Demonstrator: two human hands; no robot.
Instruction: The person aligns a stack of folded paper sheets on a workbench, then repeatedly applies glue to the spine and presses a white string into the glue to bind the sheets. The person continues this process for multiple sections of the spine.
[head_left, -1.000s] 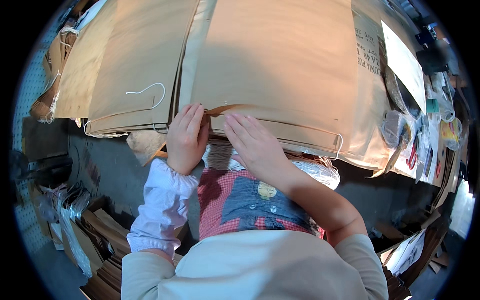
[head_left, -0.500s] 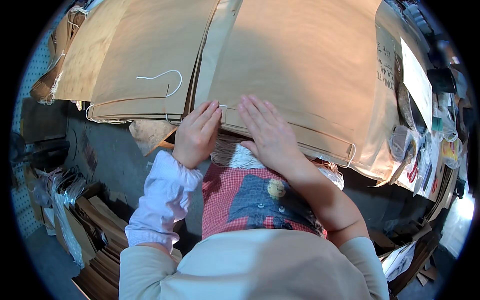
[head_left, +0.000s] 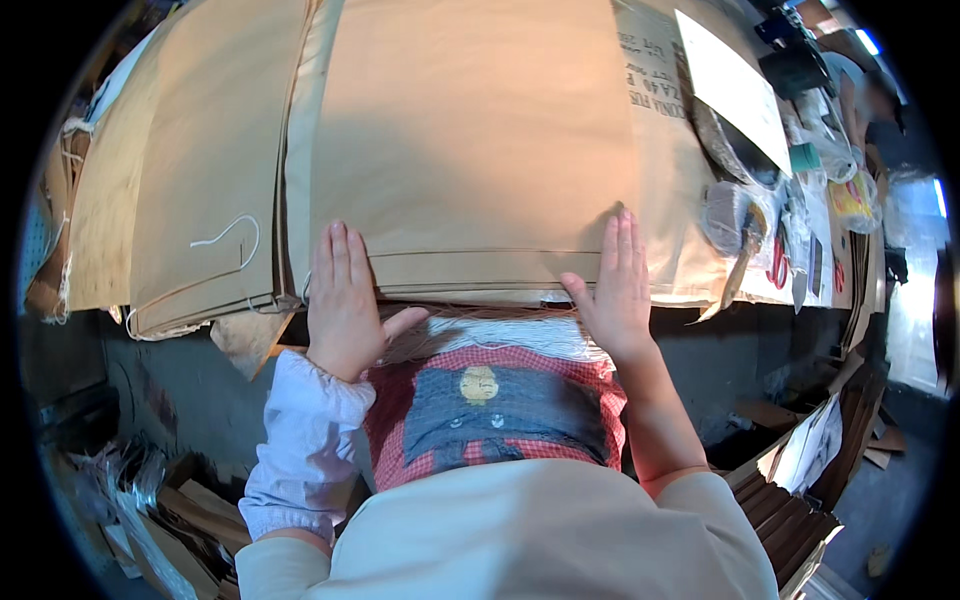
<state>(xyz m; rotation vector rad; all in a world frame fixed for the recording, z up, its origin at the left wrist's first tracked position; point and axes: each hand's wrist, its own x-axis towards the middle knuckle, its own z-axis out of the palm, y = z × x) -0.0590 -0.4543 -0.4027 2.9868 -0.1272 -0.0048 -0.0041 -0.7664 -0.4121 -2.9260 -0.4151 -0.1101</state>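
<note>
A large flat piece of brown paper (head_left: 470, 150) lies before me, with a creased band along its near edge. Flat on its near left corner rests my left hand (head_left: 345, 295), fingers stretched and thumb out to the side. My right hand (head_left: 622, 285) lies at the near right corner, also open, its fingers straight and pointing away. Neither hand grips anything. A bundle of thin white cords (head_left: 500, 335) hangs along the table's front edge, between my hands and the red checked apron (head_left: 500, 405).
At left lies a stack of brown paper (head_left: 200, 170) with a white cord (head_left: 245, 245) on top. On the right are a white sheet (head_left: 735, 85), red-handled scissors (head_left: 778, 262) and clear plastic bags (head_left: 730, 212). Folded cardboard (head_left: 785, 520) stands low at right. Another person (head_left: 890, 120) is at far right.
My hands have moved apart, from close together at the paper's near edge to its two near corners. The whole view has shifted toward the right.
</note>
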